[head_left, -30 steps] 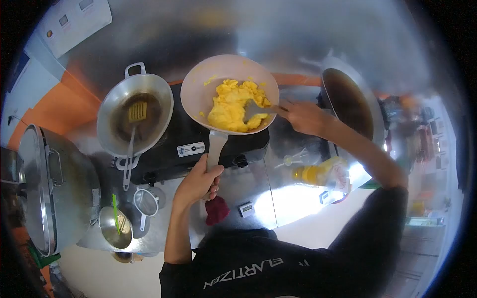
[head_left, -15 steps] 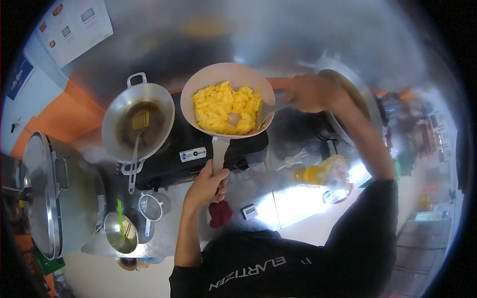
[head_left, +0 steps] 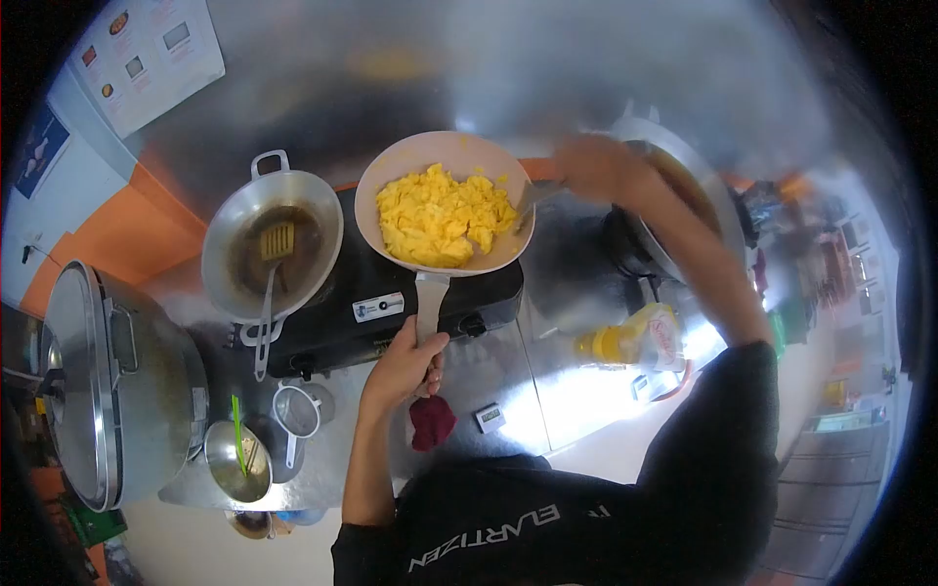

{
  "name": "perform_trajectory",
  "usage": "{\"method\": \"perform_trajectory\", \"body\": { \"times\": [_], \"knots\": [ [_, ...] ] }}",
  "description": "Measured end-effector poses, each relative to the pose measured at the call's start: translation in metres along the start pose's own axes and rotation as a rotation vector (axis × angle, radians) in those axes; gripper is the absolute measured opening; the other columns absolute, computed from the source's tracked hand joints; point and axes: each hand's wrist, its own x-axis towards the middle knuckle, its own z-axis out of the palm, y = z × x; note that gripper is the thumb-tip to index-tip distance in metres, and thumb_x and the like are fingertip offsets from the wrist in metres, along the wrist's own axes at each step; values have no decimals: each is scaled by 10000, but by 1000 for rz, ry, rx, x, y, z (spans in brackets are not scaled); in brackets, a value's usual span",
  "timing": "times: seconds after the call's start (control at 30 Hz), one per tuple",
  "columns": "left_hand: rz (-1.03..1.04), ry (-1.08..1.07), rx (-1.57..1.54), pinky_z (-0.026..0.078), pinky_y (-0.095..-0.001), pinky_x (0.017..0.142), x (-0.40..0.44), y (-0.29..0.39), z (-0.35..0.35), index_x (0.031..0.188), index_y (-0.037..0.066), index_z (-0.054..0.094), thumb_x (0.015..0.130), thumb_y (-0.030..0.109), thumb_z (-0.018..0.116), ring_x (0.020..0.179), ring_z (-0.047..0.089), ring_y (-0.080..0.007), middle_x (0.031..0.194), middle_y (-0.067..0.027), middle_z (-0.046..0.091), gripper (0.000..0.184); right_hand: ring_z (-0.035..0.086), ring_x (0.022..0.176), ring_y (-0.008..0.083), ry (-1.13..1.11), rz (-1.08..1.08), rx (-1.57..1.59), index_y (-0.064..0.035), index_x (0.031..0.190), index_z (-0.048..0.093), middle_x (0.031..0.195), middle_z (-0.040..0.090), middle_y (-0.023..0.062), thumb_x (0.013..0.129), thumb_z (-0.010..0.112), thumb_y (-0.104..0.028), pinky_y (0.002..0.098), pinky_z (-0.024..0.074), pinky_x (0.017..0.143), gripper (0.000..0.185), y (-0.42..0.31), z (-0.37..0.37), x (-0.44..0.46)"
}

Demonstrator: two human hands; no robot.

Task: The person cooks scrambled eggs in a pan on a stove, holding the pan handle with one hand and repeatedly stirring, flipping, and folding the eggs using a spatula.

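Note:
My left hand (head_left: 403, 366) is closed round the handle (head_left: 430, 303) of a light pinkish frying pan (head_left: 445, 148). The pan is over the black stove (head_left: 332, 337) and holds yellow scrambled egg (head_left: 440, 220). At the pan's right rim, my right hand (head_left: 596, 174), blurred by motion, grips a spatula (head_left: 537, 195) whose blade reaches inside the rim, beside the egg. The tip of the blade is hard to make out.
A metal wok (head_left: 225, 230) with a slotted turner stands left, near a large lidded pot (head_left: 147, 381). In front are a strainer (head_left: 296, 410), bowl (head_left: 223, 469), red cloth (head_left: 432, 422) and timer (head_left: 490, 418). Right are a yellow bottle (head_left: 616, 344) and another wok (head_left: 718, 186).
The spatula has moved from within the egg to the pan's right rim. The egg has spread leftward across the pan. My left hand keeps its hold on the handle; the camera view has shifted slightly.

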Motion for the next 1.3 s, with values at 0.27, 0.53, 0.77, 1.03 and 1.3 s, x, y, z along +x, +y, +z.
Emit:
{"method": "perform_trajectory", "body": {
  "times": [0.27,0.53,0.77,1.03,1.3],
  "knots": [
    [-6,26,70,404,-281,386,0,3,4,1096,74,391,945,160,570,473,489,-130,670,-34,476,249,628,940,332,401,-112,145,-96,1056,706,953,669,119,839,601,-139,456,508,808,245,19,108,52],
    [-12,28,-238,401,-274,395,1,-9,11,1039,90,432,926,182,635,501,477,-112,696,-23,478,250,653,883,364,200,-129,-163,-86,877,678,872,668,151,807,641,-173,463,525,776,117,6,-27,20],
    [-44,37,-212,370,-262,394,1,-8,9,1202,94,452,932,167,621,483,449,-105,696,-16,472,327,672,847,255,354,-492,-530,-121,780,680,794,674,62,796,656,-174,391,546,715,61,24,4,100],
    [-80,34,-423,320,-242,368,-3,-6,0,1183,108,485,921,132,600,460,406,-88,710,-14,471,288,685,880,248,20,-326,-646,-133,790,709,831,701,66,787,662,-153,395,544,663,51,-19,12,145],
    [-75,2,-445,327,-244,375,-5,0,-1,1090,91,450,928,128,575,469,414,-96,712,-22,473,208,633,832,210,-878,-171,346,-75,991,729,943,702,112,763,746,-256,355,508,706,292,17,15,135]
  ]
}}
